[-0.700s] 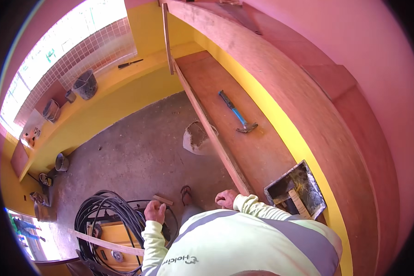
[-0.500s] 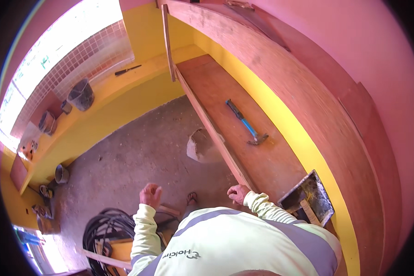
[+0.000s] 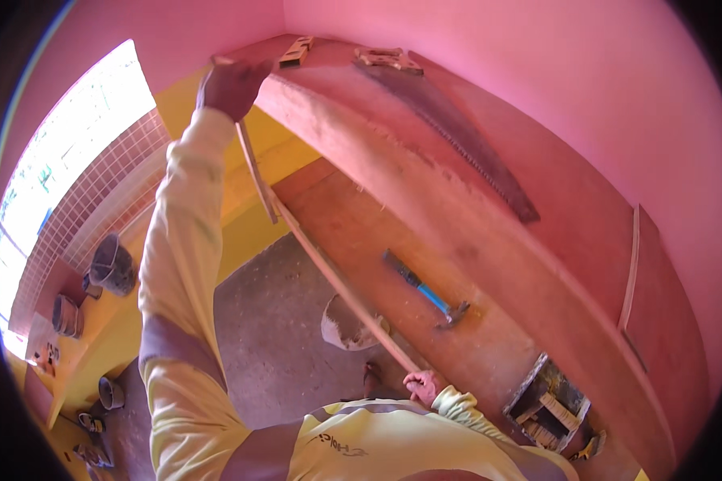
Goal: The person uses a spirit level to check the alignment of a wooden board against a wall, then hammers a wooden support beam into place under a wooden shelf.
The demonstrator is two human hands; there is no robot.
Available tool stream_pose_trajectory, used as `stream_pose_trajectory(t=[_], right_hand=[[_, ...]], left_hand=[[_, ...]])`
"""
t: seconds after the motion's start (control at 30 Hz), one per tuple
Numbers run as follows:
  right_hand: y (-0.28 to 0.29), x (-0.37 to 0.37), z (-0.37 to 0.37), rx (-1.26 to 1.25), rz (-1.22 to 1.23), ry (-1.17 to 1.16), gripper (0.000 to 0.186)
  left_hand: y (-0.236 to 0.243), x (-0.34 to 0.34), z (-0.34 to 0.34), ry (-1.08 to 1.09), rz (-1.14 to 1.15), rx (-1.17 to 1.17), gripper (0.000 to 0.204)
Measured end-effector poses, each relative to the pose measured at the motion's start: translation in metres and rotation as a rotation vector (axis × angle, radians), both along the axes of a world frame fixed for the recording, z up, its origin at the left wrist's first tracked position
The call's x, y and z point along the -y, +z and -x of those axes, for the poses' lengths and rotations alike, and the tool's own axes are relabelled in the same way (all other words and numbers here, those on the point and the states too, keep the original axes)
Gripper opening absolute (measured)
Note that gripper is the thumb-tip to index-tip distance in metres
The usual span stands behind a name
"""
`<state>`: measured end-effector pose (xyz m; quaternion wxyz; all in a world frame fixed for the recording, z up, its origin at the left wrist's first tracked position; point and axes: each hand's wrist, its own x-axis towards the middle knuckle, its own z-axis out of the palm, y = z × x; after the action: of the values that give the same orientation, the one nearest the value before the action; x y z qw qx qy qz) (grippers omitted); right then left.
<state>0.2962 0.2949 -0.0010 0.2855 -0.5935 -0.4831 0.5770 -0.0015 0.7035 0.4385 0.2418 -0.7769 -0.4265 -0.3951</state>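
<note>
Lifted bare left hand (image 3: pixel 234 88) to thin upright wooden strip (image 3: pixel 251 159), hold unclear, with bare right hand (image 3: pixel 426 386) curled round long brown wooden batten (image 3: pixel 345 286), putting both at timber.

Left head-worn fisheye, looking steeply down and ahead.
I view from just above the wearer's shirt (image 3: pixel 389 441), which lies along the lower edge; the long shelf (image 3: pixel 437 196) bows across the middle, the floor (image 3: pixel 269 321) sits farther below, and the window (image 3: pixel 68 172) and pink wall (image 3: pixel 537 80) stand toward the rim.
</note>
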Motion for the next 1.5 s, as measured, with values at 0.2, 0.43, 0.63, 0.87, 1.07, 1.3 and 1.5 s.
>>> stream_pose_trajectory(t=[0.2, 0.43, 0.63, 0.87, 1.07, 1.3, 1.5], right_hand=[[-0.015, -0.034, -0.025, -0.145, -0.026, -0.346, 0.017], [-0.003, -0.042, -0.064, 0.021, 0.047, -0.451, 0.015], [0.034, -0.032, -0.044, 0.001, -0.051, -0.581, 0.014], [-0.015, 0.025, 0.024, -0.186, -0.234, -0.717, 0.011], [0.022, 0.026, 0.088, -0.247, -0.202, -0.654, 0.011], [0.069, 0.075, 0.112, -0.532, -0.444, -0.717, 0.029], [0.065, 0.166, 0.097, -0.848, -0.315, -0.937, 0.044]], left_hand=[[0.023, -0.121, -0.075, 0.387, 0.527, -0.016, 0.066], [0.026, -0.187, -0.074, 0.466, 0.669, -0.169, 0.075], [0.053, -0.203, -0.006, 0.350, 0.590, 0.332, 0.051], [-0.021, -0.164, 0.115, -0.804, 0.853, 1.339, 0.034], [-0.079, -0.066, 0.273, -0.975, 0.826, 1.219, 0.053], [-0.254, 0.140, 0.198, -0.915, 1.598, 1.308, 0.055], [-0.358, 0.257, 0.055, -1.019, 1.869, 0.560, 0.042]])
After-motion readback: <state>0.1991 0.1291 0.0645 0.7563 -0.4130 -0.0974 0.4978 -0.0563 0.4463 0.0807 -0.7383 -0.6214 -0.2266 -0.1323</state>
